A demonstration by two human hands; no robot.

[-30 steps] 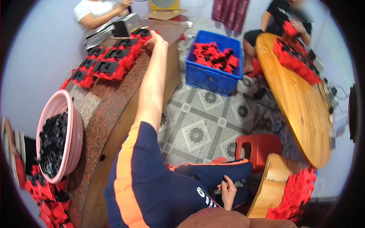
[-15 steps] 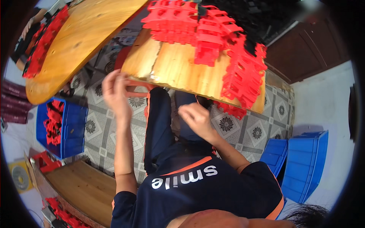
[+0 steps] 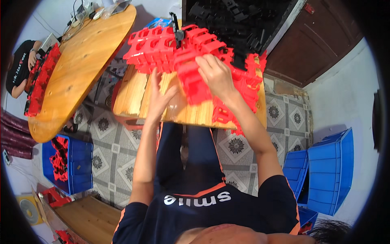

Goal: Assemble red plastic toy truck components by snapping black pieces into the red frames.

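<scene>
Right hand (image 3: 217, 77): clamped on the red part (image 3: 193, 83), fingers along its right edge; likely held by the rim so the face stays uncovered; thumb contact partly hidden
Left hand (image 3: 159, 99): thumb and fingers apart, gripping nothing; beside the part's left side, perhaps to steady or receive it; fingertips near left stack (image 3: 148, 49), can't tell if touching
Red part: between the hands, over the small table (image 3: 129, 97); blurred, can't tell if it touches wood
Left stack: rows set at far side, seemingly nested to save room and stay in reach
Right stack (image 3: 245, 97): along table's right side, by the right hand, probably for short reach
Black piece (image 3: 178, 34): upright by left stack, just beyond red part; support hidden
Black parts (image 3: 199, 11): past far edge, apparently kept separate by colour
Blue bin (image 3: 79, 168): on floor to left, red parts inside; walls probably keep loose pieces together
</scene>
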